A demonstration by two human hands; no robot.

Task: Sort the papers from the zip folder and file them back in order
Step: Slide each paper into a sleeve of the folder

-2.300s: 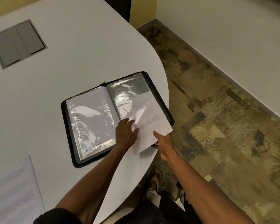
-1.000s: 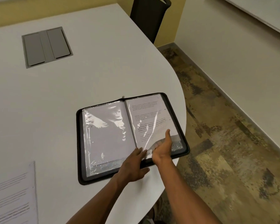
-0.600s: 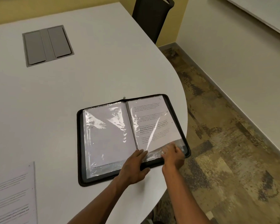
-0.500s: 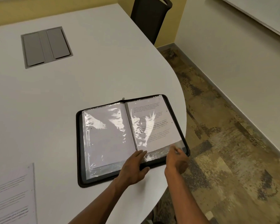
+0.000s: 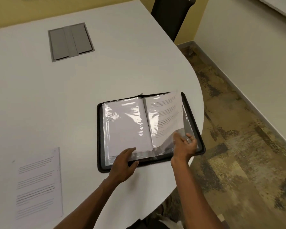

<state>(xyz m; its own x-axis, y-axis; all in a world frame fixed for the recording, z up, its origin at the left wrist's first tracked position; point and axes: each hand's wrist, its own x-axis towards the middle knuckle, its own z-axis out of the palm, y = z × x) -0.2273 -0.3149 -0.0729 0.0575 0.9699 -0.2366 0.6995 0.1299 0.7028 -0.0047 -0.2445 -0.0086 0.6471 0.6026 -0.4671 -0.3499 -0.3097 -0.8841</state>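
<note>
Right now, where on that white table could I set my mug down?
The widest bare stretch lies between the grey hatch, the loose printed sheet and the zip folder. The far corner by the dark chair is bare too. Near the folder's front edge both hands, left hand and right hand, crowd it.

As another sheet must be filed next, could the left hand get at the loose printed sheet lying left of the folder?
Probably yes: the left hand only rests on the folder, and bare table lies between it and the loose sheet.
</note>
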